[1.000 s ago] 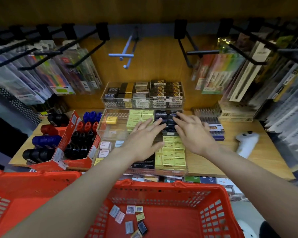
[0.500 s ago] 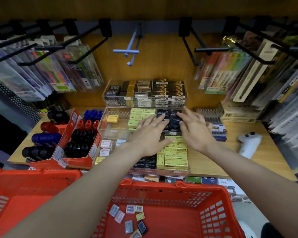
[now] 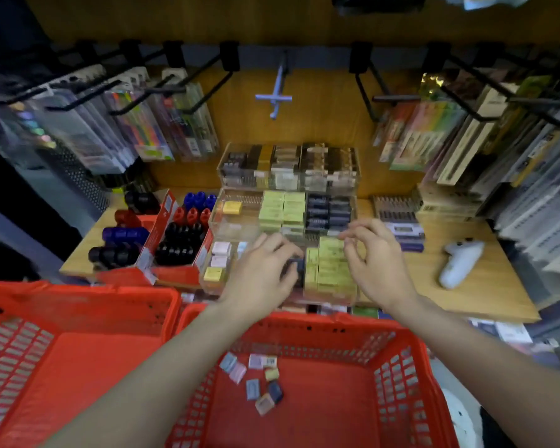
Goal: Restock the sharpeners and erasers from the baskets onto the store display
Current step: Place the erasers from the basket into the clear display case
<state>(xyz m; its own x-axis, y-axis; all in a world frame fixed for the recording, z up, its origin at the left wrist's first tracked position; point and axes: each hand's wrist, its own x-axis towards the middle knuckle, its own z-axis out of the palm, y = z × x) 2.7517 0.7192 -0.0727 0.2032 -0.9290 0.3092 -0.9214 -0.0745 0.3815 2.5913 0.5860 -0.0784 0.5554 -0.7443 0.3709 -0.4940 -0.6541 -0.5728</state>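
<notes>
— Where are the hands?
— Left hand (image 3: 265, 270) has its fingers curled round a dark eraser (image 3: 295, 265) in the clear display tray (image 3: 214, 286); right hand (image 3: 374, 253) hovers, fingers loosely bent, holding nothing
— And the stock?
— Loose erasers (image 3: 256, 379) lie in the right red basket (image 3: 401, 367)

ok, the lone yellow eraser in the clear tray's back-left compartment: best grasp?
Pinch the yellow eraser across its two long sides, coming straight down from above. It lies flat with bare tray floor around it, and the clear tray walls block a sideways approach.
</notes>
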